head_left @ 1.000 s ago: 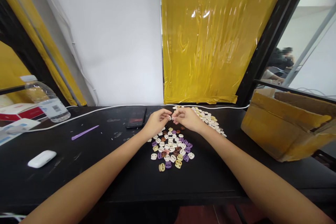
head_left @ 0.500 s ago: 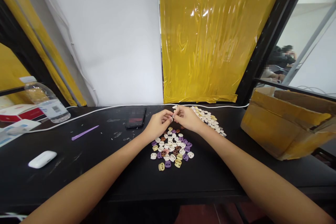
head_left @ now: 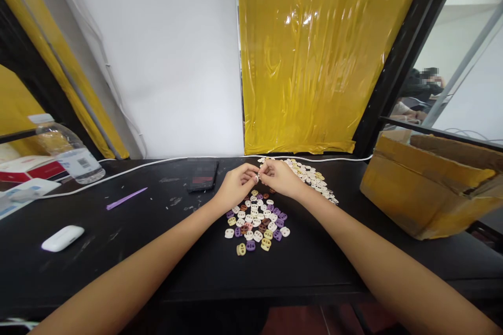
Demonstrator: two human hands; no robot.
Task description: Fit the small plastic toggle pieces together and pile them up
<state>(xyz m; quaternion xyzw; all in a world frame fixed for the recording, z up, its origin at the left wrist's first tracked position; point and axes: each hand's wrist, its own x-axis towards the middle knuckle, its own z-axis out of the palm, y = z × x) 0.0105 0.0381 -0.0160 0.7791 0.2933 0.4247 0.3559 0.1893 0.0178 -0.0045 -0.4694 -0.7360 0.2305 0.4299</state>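
My left hand (head_left: 236, 184) and my right hand (head_left: 280, 177) meet over the black table (head_left: 165, 251), fingertips pinched together on one small white two-hole stopper piece (head_left: 259, 174). Just below the hands lies a loose pile of several such pieces (head_left: 256, 223) in white, purple, brown and yellow. A second heap of mostly white and cream pieces (head_left: 312, 178) stretches behind my right hand toward the back edge.
A dark phone (head_left: 203, 176) lies left of my hands. Further left are a purple strip (head_left: 126, 198), a white case (head_left: 63, 237), a water bottle (head_left: 68, 151) and boxes (head_left: 27, 167). A cardboard box (head_left: 432, 188) stands right. A person sits far right behind glass.
Both hands have lifted slightly and keep working the small piece between the fingertips; nothing else on the table has moved.
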